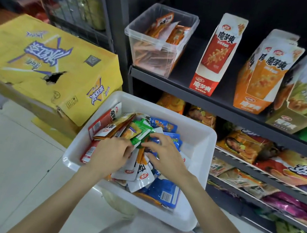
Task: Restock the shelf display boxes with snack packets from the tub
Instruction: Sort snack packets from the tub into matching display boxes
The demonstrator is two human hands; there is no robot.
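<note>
A white tub in front of me holds several snack packets in red, orange, green and blue. My left hand and my right hand are both inside it, and together they pinch a green packet at its lower end. On the black shelf stand a red display box, an orange display box and a green display box. A clear plastic bin with orange packets sits at the shelf's left end.
A yellow cardboard carton lies on the floor to the left of the tub. Lower shelves on the right carry bagged snacks. White tiled floor spreads at the lower left.
</note>
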